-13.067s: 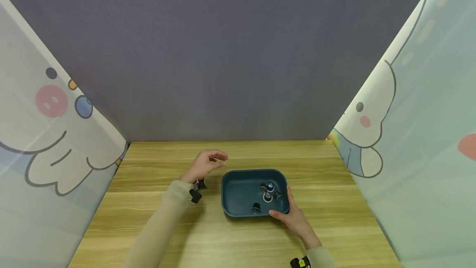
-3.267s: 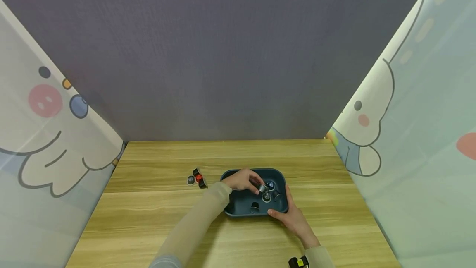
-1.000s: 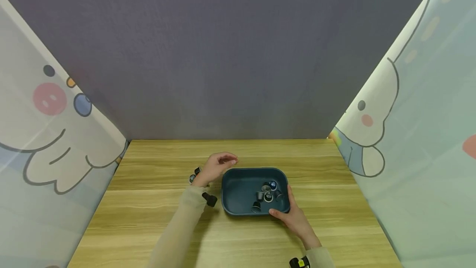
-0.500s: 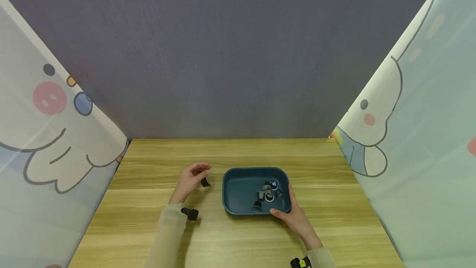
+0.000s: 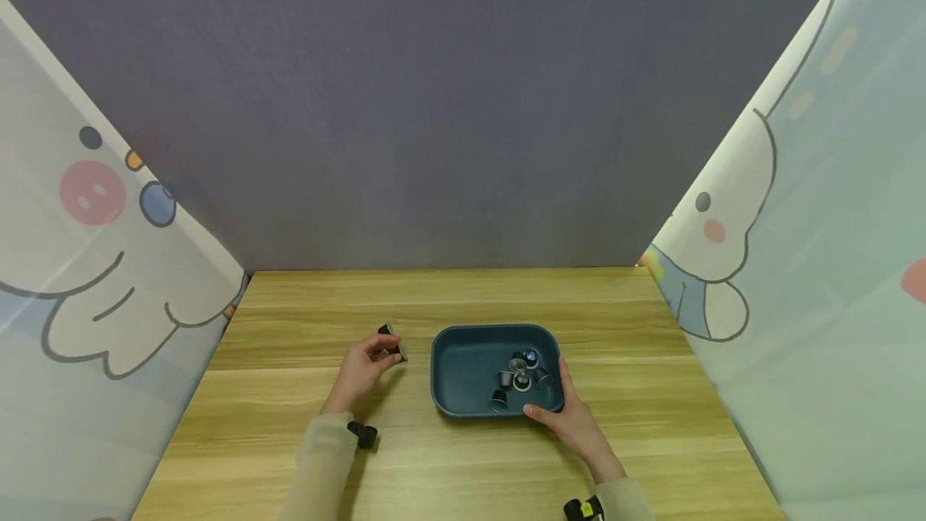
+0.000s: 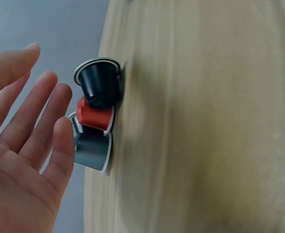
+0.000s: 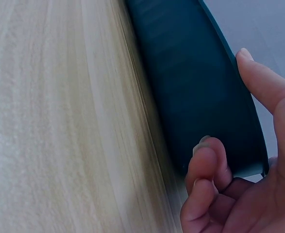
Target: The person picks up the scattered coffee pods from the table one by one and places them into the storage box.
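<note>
In the left wrist view, a black coffee capsule [image 6: 99, 85], a red capsule [image 6: 94, 116] and a dark grey capsule [image 6: 93, 149] lie bunched on the table, with part of another behind. My left hand [image 5: 364, 370] is beside this bunch, its fingers loosely bent and apart from the capsules in the wrist view. To the right stands a dark blue tray [image 5: 463, 410] with several capsules in its right half, among them a silver one [image 5: 505, 379] and a blue one [image 5: 531, 358]. My right hand [image 5: 575, 423] grips the tray's near right corner, thumb on the rim, other fingers against the outer wall.
The wooden table [image 5: 463, 473] extends in front of the tray and to both sides. A grey backdrop [image 5: 448, 103] rises behind its far edge. Printed cartoon sheets [image 5: 832, 223] hang at left and right. A black wrist camera [image 5: 363, 434] sits on the left sleeve.
The left hand was in the tray with a silver capsule, left it there, and has moved back left to the bunch on the table. The right hand keeps its grip on the tray.
</note>
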`<action>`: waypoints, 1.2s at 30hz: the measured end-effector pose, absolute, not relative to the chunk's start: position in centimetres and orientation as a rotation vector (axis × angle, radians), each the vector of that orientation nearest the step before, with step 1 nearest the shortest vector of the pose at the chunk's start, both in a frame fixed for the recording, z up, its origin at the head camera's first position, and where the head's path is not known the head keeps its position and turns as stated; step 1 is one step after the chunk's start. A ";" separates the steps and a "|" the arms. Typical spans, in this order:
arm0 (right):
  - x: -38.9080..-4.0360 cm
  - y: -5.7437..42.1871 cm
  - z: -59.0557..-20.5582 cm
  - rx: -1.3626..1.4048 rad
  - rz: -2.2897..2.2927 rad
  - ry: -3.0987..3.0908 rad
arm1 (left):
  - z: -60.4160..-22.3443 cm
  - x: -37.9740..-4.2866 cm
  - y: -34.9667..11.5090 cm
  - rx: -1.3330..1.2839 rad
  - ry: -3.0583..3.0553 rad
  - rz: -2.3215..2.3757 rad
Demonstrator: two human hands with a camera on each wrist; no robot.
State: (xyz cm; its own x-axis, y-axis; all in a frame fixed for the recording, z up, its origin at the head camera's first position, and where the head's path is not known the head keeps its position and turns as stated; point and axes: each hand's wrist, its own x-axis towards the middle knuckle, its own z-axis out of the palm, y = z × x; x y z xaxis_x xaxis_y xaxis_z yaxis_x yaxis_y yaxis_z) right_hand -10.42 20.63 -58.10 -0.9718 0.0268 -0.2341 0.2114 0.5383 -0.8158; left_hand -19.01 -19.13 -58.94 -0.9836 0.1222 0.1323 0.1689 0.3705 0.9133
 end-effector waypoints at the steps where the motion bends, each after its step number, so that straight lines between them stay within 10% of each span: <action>1: -10.4 20.6 -58.1 0.205 -1.418 2.568 | -59.0 -18.9 -19.1 -0.263 -2.573 -1.709; 36: -10.4 20.6 -58.5 0.220 -1.397 2.567 | -60.4 -19.1 -18.6 -0.276 -2.622 -1.651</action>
State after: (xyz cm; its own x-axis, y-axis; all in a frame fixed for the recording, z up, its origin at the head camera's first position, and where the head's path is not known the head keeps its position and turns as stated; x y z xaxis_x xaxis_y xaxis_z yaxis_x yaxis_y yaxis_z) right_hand -10.44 20.58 -58.46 -0.9667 0.0300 -0.2541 0.2297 0.5395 -0.8101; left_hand -19.08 -18.60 -60.44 -0.9838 0.1328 0.1204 0.1660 0.4212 0.8916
